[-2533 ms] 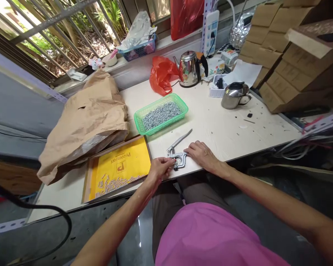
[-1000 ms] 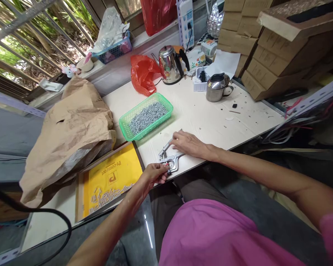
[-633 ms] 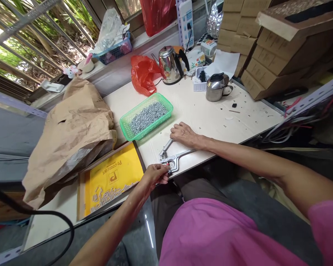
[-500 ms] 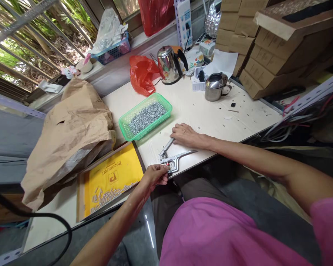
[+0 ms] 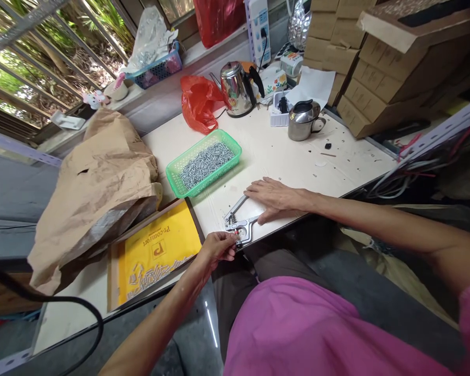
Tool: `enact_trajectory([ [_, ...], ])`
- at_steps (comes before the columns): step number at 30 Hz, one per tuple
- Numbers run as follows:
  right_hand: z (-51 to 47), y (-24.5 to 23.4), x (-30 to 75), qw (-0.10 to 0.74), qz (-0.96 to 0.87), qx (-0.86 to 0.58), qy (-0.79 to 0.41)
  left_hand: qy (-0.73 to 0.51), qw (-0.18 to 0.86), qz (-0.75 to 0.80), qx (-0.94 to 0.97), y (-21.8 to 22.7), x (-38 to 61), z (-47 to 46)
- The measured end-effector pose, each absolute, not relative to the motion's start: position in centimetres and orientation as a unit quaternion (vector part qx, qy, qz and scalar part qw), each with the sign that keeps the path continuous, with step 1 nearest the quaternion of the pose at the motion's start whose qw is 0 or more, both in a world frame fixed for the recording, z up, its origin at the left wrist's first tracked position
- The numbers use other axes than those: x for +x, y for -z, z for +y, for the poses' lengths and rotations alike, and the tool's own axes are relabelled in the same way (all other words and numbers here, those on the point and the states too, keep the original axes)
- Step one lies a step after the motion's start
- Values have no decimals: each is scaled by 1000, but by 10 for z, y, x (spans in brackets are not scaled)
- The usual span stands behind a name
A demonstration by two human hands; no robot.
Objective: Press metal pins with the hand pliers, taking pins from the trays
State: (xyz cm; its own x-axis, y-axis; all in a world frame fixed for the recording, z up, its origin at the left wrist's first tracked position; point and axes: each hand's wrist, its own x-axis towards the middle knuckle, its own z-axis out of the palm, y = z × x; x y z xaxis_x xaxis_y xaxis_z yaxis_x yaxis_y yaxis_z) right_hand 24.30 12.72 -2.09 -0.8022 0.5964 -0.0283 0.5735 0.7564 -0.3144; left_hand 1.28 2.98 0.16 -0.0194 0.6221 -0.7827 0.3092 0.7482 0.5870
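Note:
Metal spring-handled hand pliers (image 5: 243,223) lie near the table's front edge with their handles spread. My left hand (image 5: 219,246) is closed in a pinch at the head of the pliers, beside a small red part. Whatever sits between its fingertips is too small and covered to make out. My right hand (image 5: 276,197) is open over the handle ends, fingers stretched out at the upper handle and thumb apart by the lower one. Beyond the pliers, a green plastic basket (image 5: 171,178) holds many small metal pins.
Left of my left hand, a cardboard tray (image 5: 113,261) holds a yellow sheet (image 5: 141,245) and loose metal pins. Crumpled brown paper (image 5: 102,172) lies behind it. At the back stand a kettle (image 5: 237,91), a steel pot (image 5: 301,128) and a red bag (image 5: 199,104). Cartons (image 5: 387,73) rise at right.
My right hand has spread, its thumb moving out to the lower handle end while its fingers stay by the upper handle. My left hand keeps its pinch at the pliers' head.

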Motion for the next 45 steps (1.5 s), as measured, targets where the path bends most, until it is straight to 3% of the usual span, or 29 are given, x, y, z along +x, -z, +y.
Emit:
enact_trajectory([
  [9,124,30,247,74,-938,-307,-142,-134,610,714,318,-2,15,28],
  [20,107,18,247,46,-936,-333,-108,-144,611,713,313,-2,16,19],
  [22,105,17,247,44,-934,-338,-110,-128,561,732,365,-4,16,15],
  [25,101,15,244,38,-928,-351,-116,-128,360,743,550,-7,19,13],
  [27,98,13,241,35,-922,-365,-124,-134,227,689,675,-7,25,17],
  [29,96,11,239,30,-917,-375,-129,-121,164,607,768,-5,34,27],
  [34,96,10,244,16,-914,-379,-146,-48,144,493,857,8,51,61],
  [45,92,-6,243,-50,-902,-404,-143,16,128,463,877,6,63,75],
])
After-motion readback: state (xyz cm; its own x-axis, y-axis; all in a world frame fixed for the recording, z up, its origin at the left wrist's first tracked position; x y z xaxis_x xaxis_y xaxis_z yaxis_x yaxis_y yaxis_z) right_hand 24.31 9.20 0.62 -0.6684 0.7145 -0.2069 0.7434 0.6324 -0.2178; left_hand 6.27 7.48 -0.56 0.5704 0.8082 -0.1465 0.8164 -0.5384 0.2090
